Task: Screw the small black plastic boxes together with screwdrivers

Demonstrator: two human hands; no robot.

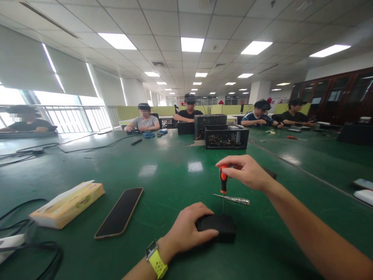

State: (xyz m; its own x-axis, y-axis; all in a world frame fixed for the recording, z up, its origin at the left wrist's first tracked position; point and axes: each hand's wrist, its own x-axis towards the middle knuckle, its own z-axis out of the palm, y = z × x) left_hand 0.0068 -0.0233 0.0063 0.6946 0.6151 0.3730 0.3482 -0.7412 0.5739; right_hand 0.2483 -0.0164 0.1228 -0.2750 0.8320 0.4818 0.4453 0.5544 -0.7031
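Observation:
A small black box (223, 227) rests on the green table, and my left hand (189, 225) grips its left end between thumb and fingers. Above the box, my right hand (244, 171) pinches the top of an orange and black screwdriver (223, 182). That screwdriver stands upright, its thin shaft reaching down to the far edge of the box; the exact tip contact is too small to make out. Just behind lies a second screwdriver with a clear handle (240, 200), touched by neither hand.
Left of my hands lie a phone (119, 213) and a tissue pack (68, 202), with black cables (49, 249) beyond. Open computer cases (226, 138) stand ahead. A red screwdriver (295, 138) lies far right. Several people sit around the table (163, 171).

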